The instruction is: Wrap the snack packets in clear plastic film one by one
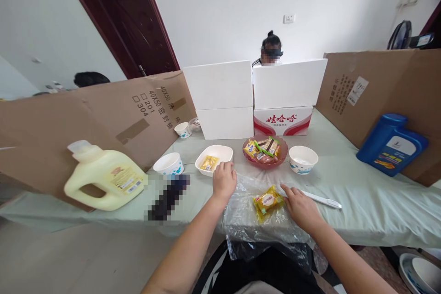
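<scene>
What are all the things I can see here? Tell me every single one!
snack packet: 1, yellow, on the plastic bag
plastic bag: 1, clear, table's near edge
dish: 1, white, holds a yellow packet
pink bowl: 1, pink, full of snacks, middle
white bowls: 3, white, around the dish
stick: 1, white, right of the bag
cream jug: 1, cream, left
blue jug: 1, blue, right
foam boxes: 3, white, back
carton: 1, red and white, back
cardboard: 2, brown, both sides
person: 1, behind the boxes
left hand: 1, on the bag's edge
right hand: 1, flat beside the packet
</scene>
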### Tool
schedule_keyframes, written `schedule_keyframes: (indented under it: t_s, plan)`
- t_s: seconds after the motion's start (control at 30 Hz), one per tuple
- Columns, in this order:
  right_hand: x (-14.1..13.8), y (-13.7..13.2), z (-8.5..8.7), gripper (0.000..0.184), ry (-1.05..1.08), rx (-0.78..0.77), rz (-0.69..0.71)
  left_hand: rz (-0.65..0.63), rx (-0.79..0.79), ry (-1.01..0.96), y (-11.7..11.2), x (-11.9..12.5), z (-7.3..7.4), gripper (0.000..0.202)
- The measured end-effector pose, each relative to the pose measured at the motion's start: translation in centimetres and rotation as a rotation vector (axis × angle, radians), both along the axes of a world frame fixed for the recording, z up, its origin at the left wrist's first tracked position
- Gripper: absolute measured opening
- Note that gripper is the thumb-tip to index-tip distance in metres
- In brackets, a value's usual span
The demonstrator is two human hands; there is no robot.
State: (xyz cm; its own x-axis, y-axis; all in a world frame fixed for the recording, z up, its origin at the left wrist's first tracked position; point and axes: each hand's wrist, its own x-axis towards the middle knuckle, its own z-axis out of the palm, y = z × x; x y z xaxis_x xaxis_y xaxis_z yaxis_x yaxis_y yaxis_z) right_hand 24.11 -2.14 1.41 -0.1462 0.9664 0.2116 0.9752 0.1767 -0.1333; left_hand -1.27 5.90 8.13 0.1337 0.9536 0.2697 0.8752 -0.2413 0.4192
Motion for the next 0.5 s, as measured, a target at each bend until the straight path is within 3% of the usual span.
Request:
schedule_keyframes:
  t_s: [0.07, 0.13, 0.2, 0.27, 0.37, 0.5]
  plan:
    - [0.0, 0.4, -1.2, 0.042, 0.004, 0.134, 0.044, -0.122, 0.147, -0.012, -1.4, 1.6, -0.4, 0.022]
    - [0.1, 0.6, -2.3, 0.042, 0.034, 0.228, 0.07, -0.411, 0.154, 0.013, -3.4, 3.4, -1.5, 0.02]
    - [0.3, 0.8, -3.0, 0.042, 0.073, 0.256, 0.089, -0.529, 0.089, 0.08, -5.0, 4.9, -3.0, 0.043]
    - [0.5, 0.8, -3.4, 0.042, 0.105, 0.243, 0.11, -0.539, 0.012, 0.121, -5.7, 5.5, -4.1, 0.06]
    - [0.5, 0.8, -3.3, 0.041, 0.139, 0.22, 0.124, -0.512, -0.083, 0.054, -5.0, 4.9, -4.5, 0.055]
    - [0.3, 0.8, -3.2, 0.037, 0.14, 0.218, 0.106, -0.383, -0.177, -0.213, -2.3, 3.1, -1.9, 0.045]
